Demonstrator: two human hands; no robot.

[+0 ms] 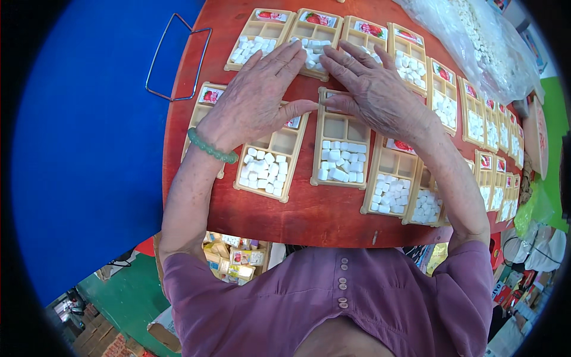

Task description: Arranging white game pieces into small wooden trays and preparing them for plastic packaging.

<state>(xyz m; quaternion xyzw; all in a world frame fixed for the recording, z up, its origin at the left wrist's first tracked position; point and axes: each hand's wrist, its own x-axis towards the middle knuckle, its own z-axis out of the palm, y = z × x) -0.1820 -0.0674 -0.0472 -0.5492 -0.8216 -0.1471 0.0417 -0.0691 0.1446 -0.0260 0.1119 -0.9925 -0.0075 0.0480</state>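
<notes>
Fingers stretched out, my left hand (256,98), with a green bead bracelet (212,146) at its wrist, reaches over the far row. Its fingertips are at the white pieces in a beige compartment tray (320,34). My right hand (380,89) lies flat beside it, fingertips over that tray's right edge and the tray (364,41) to its right. The thumbs point toward each other above the near row. Below them, another tray (342,134) holds small white marshmallow-like pieces (343,160). A similar tray (266,160) lies partly under my left hand.
More filled trays (445,98) run along the red table (309,220) to the right. A clear plastic bag (476,41) of white pieces lies at the back right. A metal wire frame (178,56) crosses the left edge beside a blue surface (89,137). Below stands a box of packets (238,257).
</notes>
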